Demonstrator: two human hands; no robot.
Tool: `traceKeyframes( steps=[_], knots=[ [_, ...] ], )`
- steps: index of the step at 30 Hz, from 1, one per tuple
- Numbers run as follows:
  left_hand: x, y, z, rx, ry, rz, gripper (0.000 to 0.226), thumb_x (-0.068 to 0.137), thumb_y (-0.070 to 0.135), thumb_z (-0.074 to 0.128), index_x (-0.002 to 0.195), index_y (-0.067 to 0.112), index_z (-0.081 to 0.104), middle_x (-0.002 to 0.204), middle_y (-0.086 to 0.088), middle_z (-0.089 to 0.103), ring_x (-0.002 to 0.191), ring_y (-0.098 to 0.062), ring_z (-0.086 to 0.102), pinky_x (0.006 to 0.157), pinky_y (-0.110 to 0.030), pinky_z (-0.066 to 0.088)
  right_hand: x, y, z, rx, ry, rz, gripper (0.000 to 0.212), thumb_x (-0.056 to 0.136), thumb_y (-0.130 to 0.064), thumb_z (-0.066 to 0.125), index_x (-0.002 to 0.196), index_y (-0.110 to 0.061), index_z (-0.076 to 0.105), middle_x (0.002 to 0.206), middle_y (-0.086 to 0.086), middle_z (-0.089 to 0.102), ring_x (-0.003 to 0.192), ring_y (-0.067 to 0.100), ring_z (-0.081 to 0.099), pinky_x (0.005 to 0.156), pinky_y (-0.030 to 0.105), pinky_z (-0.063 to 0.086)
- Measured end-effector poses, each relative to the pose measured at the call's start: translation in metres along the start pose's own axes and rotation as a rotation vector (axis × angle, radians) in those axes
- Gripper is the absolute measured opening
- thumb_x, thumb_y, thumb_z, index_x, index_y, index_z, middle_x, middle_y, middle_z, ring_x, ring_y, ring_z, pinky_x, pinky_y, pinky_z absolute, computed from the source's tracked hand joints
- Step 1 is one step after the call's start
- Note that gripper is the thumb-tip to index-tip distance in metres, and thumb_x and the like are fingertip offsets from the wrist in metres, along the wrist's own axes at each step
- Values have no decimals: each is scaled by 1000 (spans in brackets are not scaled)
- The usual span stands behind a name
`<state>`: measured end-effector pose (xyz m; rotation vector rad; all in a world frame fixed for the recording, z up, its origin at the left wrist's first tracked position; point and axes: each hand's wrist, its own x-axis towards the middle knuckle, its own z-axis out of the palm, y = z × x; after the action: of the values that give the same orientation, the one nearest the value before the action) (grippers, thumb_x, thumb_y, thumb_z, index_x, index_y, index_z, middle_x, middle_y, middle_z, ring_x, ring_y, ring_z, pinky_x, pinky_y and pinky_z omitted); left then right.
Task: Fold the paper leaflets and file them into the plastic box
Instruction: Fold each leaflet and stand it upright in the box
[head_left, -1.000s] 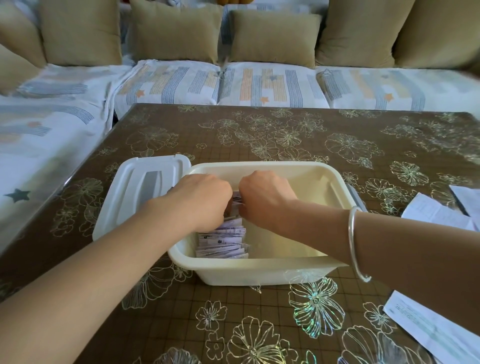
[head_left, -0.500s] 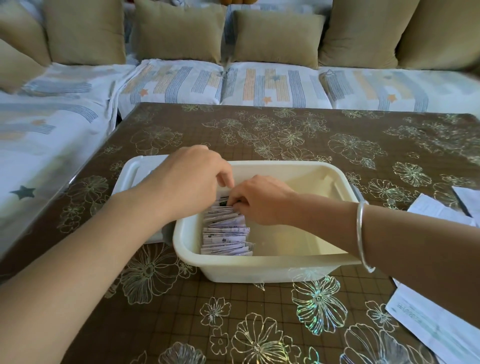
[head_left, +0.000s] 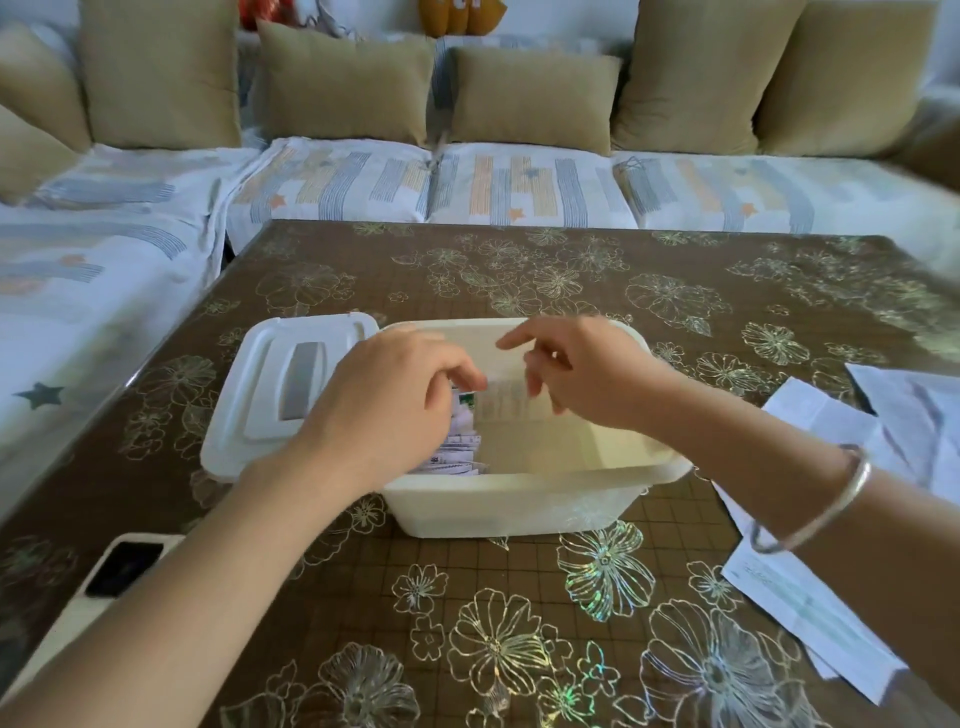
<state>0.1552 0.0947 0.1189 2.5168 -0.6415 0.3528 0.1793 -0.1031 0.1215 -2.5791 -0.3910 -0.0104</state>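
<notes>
A cream plastic box (head_left: 524, 491) stands open in the middle of the table. Folded leaflets (head_left: 457, 457) lie in a row along its left side. At the far end of that row one folded leaflet (head_left: 508, 404) stands upright. My left hand (head_left: 395, 400) pinches that leaflet's top left corner, and its palm hides part of the row. Over the box, my right hand (head_left: 587, 369) has its fingers apart, the index finger stretched left and the fingertips just at the leaflet's top right edge.
The box's white lid (head_left: 291, 384) lies against its left side. A phone (head_left: 122, 569) lies at the table's near left edge. Unfolded leaflets (head_left: 810, 623) and more sheets (head_left: 904, 410) lie on the right. A sofa with cushions (head_left: 530, 98) runs behind and to the left.
Both hands have risen from pressing down on the leaflets in the box. The right hand has opened its fingers, and an upright leaflet now shows between the hands.
</notes>
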Motion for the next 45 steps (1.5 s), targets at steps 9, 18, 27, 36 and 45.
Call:
traceKeyframes(
  steps=[9, 18, 27, 36, 45],
  knots=[
    [-25, 80, 52, -75, 152, 151, 26, 89, 1, 59, 105, 18, 72, 103, 7, 66, 100, -8, 54, 90, -26, 44, -157, 74, 20, -17, 734, 401, 20, 95, -16, 51, 98, -30, 64, 82, -12, 65, 74, 10, 59, 62, 31, 44],
    [-96, 98, 89, 45, 468, 310, 26, 79, -4, 60, 91, 14, 75, 98, 5, 71, 104, -23, 58, 100, -38, 38, -240, 107, 64, -273, 105, 314, 70, 91, -65, 3, 141, -37, 44, 151, -18, 32, 144, 2, 17, 120, 37, 10],
    [-157, 63, 116, -23, 70, 62, 14, 86, 25, 62, 94, 29, 72, 98, 20, 66, 99, -5, 54, 86, -29, 41, -228, 40, 89, 14, 89, -78, 34, 96, -27, 43, 124, -28, 62, 126, -16, 60, 120, 1, 46, 97, 25, 43],
    [-175, 56, 119, -24, -49, 0, 28, 80, 39, 69, 106, 29, 70, 115, 19, 60, 109, -4, 48, 93, -27, 36, -163, 63, 57, -67, -122, 291, 64, 75, -43, 77, 130, -29, 48, 119, -7, 55, 110, 12, 52, 95, 33, 47],
    [-182, 58, 123, -39, -4, 3, 36, 87, 48, 47, 108, 29, 69, 117, 19, 60, 112, -5, 50, 96, -28, 37, -163, 62, 44, 29, -225, 493, 30, 77, -40, 77, 93, -15, 68, 79, -9, 61, 67, 7, 53, 58, 21, 41]
  ],
)
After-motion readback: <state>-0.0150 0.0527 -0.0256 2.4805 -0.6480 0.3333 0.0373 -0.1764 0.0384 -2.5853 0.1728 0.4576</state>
